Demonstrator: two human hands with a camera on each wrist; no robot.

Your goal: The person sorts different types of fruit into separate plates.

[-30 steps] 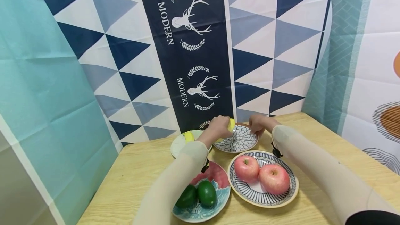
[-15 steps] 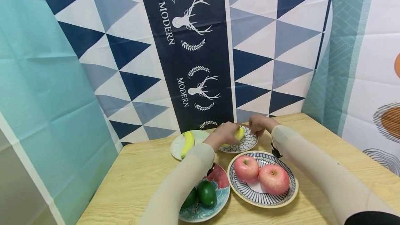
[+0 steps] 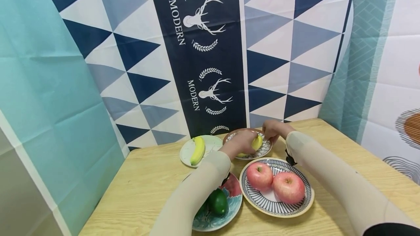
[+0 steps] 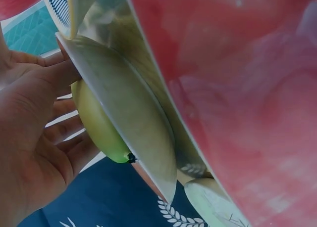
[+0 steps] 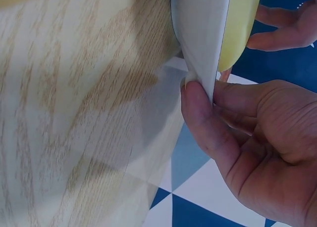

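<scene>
My left hand (image 3: pixel 242 142) holds a yellow banana (image 3: pixel 257 142) low over a white plate with a black petal pattern (image 3: pixel 265 150) at the table's back. In the left wrist view the thumb is at the plate rim and the fingers lie along the far side of the banana (image 4: pixel 96 123). On the plate's right, my right hand (image 3: pixel 273 129) pinches the rim between thumb and fingers, as the right wrist view shows on the plate's pale underside (image 5: pixel 203 34). A second banana (image 3: pixel 198 151) lies on a pale green plate (image 3: pixel 186 157) to the left.
Two red apples (image 3: pixel 288 187) sit on a striped plate (image 3: pixel 308 205) at the front right. Dark green fruits (image 3: pixel 218 202), partly hidden by my left sleeve, lie on a pink and turquoise plate (image 3: pixel 234 210). Patterned cloth (image 3: pixel 213 57) hangs behind the wooden table (image 3: pixel 137 185).
My left hand has carried the banana rightward and down onto the petal-patterned plate. The banana on the green plate has come out from behind the left arm. The right hand stays at the rim.
</scene>
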